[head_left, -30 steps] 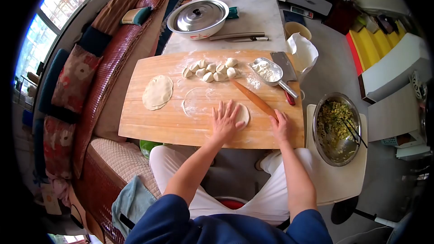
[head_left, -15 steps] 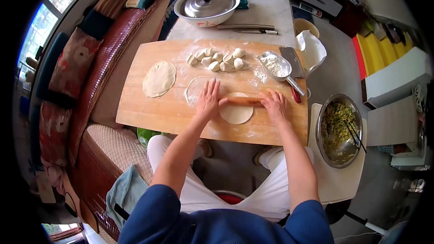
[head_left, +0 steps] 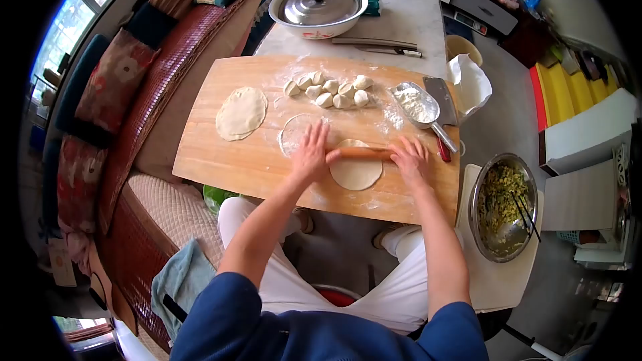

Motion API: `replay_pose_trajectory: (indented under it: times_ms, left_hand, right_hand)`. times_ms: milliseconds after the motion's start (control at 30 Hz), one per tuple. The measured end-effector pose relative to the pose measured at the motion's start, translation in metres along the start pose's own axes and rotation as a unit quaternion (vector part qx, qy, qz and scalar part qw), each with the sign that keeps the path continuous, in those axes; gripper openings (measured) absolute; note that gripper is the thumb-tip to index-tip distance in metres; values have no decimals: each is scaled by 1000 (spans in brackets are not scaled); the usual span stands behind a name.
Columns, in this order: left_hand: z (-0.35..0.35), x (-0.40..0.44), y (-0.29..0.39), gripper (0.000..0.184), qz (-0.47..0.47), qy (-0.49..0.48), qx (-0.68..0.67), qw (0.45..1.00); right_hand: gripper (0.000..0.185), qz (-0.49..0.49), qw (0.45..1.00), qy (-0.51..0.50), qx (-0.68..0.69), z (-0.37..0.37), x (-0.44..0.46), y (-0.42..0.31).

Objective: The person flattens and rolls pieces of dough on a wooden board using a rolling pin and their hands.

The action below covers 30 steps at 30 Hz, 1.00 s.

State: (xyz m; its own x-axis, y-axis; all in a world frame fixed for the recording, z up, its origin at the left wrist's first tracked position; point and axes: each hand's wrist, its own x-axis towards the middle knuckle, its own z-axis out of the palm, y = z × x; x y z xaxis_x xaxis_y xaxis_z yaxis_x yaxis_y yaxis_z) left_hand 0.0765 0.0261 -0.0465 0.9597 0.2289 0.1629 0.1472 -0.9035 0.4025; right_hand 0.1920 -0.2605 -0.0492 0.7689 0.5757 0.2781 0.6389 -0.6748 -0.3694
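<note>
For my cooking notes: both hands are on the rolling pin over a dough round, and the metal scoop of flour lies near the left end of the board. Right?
One slip: the metal scoop of flour lies near the right end of the board, as the head view shows. The left hand and right hand are on the rolling pin over a dough round.

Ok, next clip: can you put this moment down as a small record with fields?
Surface: wooden board
Left hand: at the left end of the pin, fingers extended
Right hand: on the pin's right end
Pin: across the dough round, between the hands
Dough round: flat, partly covered by the pin
Other dough: flat dough at the board's left; small lumps towards its far edge
Flour: in a metal scoop, beside a cleaver
Off the board: bowl of filling with chopsticks, to the right
</note>
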Motion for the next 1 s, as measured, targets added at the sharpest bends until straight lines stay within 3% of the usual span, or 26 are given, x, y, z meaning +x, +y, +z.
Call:
replay_pose_trajectory:
  times_ms: [67, 167, 233, 367, 467, 533, 633, 833, 933, 1000]
  left_hand:
    - [-16, -43, 20, 90, 56, -56, 17, 997]
    - [-36, -116, 39, 92, 114, -125, 3, 986]
    - [-27, -114, 30, 92, 84, -101, 10, 991]
    - [-3, -21, 0, 87, -12, 26, 4, 1000]
    - [-14, -16, 22, 87, -18, -12, 20, 1000]
    - [-12, -67, 30, 94, 80, -30, 45, 995]
    - [-33, -126, 47, 102, 120, -111, 12, 986]
    - [-2, -6, 7, 91, -19, 34, 23, 999]
    - [-4, -22, 25, 90, 8, 5, 0, 1000]
    - [-18, -81, 43, 93, 68, -55, 7, 996]
  right_hand:
    - [29, -16, 1000, 9, 14, 7, -27, 23]
    - [32, -51, 998, -6, 33, -18, -75, 1]
    - [33, -66, 998, -11, -1, -28, -62, -20]
    - [31, -57, 998, 7, -16, -4, 7, -4]
    - [31, -32, 999, -9, 8, -4, -4, 15]
    - [33, -25, 999, -24, 24, -6, -37, 27]
    - [35, -44, 998, -32, 37, -28, -69, 1]
    - [34, -26, 1000, -9, -7, -3, 9, 3]
    - [34, -25, 1000, -1, 1, 3, -11, 28]
    - [36, -34, 999, -4, 40, -4, -50, 35]
